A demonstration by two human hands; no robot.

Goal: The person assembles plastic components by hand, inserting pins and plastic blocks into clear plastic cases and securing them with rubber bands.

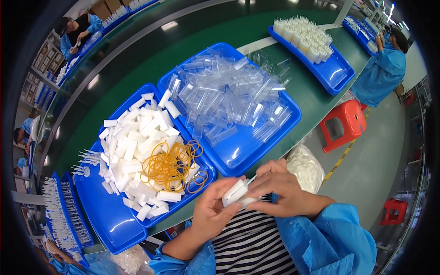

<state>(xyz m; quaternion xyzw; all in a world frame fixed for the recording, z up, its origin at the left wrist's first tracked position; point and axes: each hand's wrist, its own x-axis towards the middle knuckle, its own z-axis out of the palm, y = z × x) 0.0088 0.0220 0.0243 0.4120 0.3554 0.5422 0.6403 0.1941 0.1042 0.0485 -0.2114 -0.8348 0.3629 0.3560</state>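
In front of my striped shirt, my left hand grips a white foam block with a slit along it. My right hand is closed right beside it, fingers bent and pinched together. A thin white stick-like end shows between the two hands, and a second white piece lies lower, near the right thumb. Fingers cover most of what the right hand holds. The nearest blue tray bears a heap of white foam blocks with amber rubber bands on top.
Beyond it, a blue tray holds clear plastic sleeves. Another blue tray carries bundled white-tipped pieces. Thin syringe-like parts lie at the left. A red stool and a filled clear bag stand right. Co-workers sit along the lines.
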